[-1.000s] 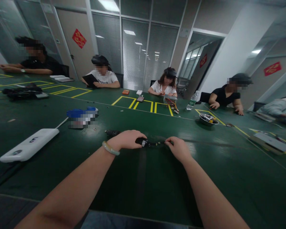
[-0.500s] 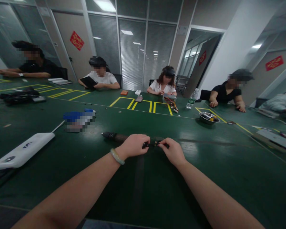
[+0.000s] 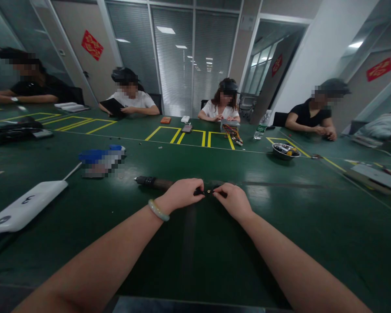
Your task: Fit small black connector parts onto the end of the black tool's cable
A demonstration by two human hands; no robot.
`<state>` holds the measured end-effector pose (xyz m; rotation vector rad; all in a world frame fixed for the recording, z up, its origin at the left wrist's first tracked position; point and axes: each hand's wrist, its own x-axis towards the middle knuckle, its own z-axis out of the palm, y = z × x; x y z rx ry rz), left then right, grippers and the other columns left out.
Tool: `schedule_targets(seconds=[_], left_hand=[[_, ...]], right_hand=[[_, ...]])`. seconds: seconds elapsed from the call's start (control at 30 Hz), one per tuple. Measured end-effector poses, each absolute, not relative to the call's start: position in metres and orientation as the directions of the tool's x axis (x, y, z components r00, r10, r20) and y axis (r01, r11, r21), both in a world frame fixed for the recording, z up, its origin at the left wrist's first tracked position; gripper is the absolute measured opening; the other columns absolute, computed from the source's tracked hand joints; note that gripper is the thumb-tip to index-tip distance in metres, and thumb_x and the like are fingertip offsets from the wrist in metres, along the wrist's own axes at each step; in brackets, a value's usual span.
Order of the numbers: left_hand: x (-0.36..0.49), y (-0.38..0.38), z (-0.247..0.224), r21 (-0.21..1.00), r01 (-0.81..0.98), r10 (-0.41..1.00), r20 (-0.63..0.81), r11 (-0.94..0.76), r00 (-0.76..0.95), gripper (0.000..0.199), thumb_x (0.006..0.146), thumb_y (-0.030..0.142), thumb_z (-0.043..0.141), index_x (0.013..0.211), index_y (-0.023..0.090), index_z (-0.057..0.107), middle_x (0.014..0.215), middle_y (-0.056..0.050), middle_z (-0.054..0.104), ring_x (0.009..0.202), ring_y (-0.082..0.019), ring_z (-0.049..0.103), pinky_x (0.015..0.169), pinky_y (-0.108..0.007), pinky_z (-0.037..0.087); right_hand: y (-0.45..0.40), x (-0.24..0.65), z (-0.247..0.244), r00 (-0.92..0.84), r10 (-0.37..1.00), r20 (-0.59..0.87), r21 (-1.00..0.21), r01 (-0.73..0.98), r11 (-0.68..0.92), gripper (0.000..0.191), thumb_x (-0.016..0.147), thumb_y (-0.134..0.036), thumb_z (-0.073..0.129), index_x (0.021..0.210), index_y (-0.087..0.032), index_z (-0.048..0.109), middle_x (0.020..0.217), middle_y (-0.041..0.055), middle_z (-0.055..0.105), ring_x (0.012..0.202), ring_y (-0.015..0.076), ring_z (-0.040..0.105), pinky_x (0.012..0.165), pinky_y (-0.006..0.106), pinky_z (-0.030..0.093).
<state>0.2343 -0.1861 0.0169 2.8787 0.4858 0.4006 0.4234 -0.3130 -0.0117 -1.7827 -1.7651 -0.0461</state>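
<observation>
Pinch, two sides
My left hand [image 3: 184,193] and right hand [image 3: 235,201] nip small black parts [image 3: 200,191], so the shiny middle [image 3: 209,191] shows.

A smooth, rounded, pale-green bangle [image 3: 157,211] with a yellowish tinge is worn above the left hand [image 3: 185,191]; the right hand [image 3: 234,201] and both forearms [image 3: 286,248] are left bare.

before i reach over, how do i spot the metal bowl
On the green table, find the clear plastic bottle beyond the right hand. The metal bowl sits nearer, to its right: low, open, unlike the bottle, and holding dark and yellow pieces.
</observation>
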Motion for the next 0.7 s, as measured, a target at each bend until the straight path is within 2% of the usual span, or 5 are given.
schedule_targets(seconds=[0.13, 0.27, 0.33, 0.47, 0.7], left_hand=[[0.235, -0.187, 0.016, 0.201, 0.282, 0.326, 0.239, -0.938, 0.915, 0.017, 0.084, 0.036, 0.061, 0.092, 0.022, 0.059, 0.093, -0.001, 0.063, 0.084, -0.018, 0.059, 0.073, -0.029, 0.043], [0.235, -0.187, 0.013, 0.194, 0.290, 0.334, 0.255, -0.937, 0.908, 0.016, 0.083, 0.036, 0.062, 0.091, 0.022, 0.059, 0.093, -0.001, 0.063, 0.085, -0.018, 0.060, 0.074, -0.029, 0.043], [0.234, -0.186, 0.012, 0.212, 0.283, 0.333, 0.258, -0.935, 0.907, 0.016, 0.084, 0.036, 0.061, 0.092, 0.022, 0.060, 0.093, -0.001, 0.064, 0.085, -0.018, 0.060, 0.075, -0.029, 0.044], [0.233, -0.184, 0.011, 0.245, 0.264, 0.326, 0.259, -0.933, 0.909, 0.019, 0.085, 0.039, 0.061, 0.094, 0.022, 0.061, 0.094, -0.001, 0.065, 0.086, -0.018, 0.061, 0.075, -0.029, 0.044], [0.233, -0.182, 0.012, 0.241, 0.275, 0.333, 0.249, -0.931, 0.909, 0.021, 0.085, 0.041, 0.061, 0.094, 0.022, 0.061, 0.093, -0.002, 0.065, 0.085, -0.019, 0.061, 0.073, -0.029, 0.044]], right_hand=[[-0.303, 0.434, -0.014, 0.102, 0.846, 0.523, -0.333, 0.938, 0.093, 0.011, 0.093, -0.024, 0.058, 0.097, -0.022, 0.067, 0.094, 0.0040, 0.064, 0.088, 0.0179, 0.060, 0.081, 0.028, 0.045], [-0.290, 0.445, -0.010, 0.124, 0.836, 0.535, -0.273, 0.962, 0.032, 0.011, 0.093, -0.022, 0.057, 0.097, -0.021, 0.067, 0.096, 0.0037, 0.063, 0.089, 0.0171, 0.059, 0.080, 0.027, 0.044], [-0.291, 0.445, -0.007, 0.125, 0.840, 0.527, -0.277, 0.960, 0.030, 0.009, 0.092, -0.021, 0.058, 0.096, -0.021, 0.066, 0.096, 0.0030, 0.063, 0.088, 0.0164, 0.059, 0.079, 0.026, 0.044], [-0.304, 0.438, -0.003, 0.002, 0.886, 0.464, -0.263, 0.955, 0.136, 0.005, 0.089, -0.020, 0.062, 0.091, -0.022, 0.066, 0.094, 0.0013, 0.062, 0.087, 0.0159, 0.059, 0.079, 0.026, 0.043], [-0.306, 0.429, -0.003, -0.020, 0.916, 0.401, -0.328, 0.930, 0.163, 0.003, 0.084, -0.021, 0.067, 0.083, -0.021, 0.065, 0.086, -0.0004, 0.062, 0.079, 0.0148, 0.059, 0.071, 0.025, 0.043]])
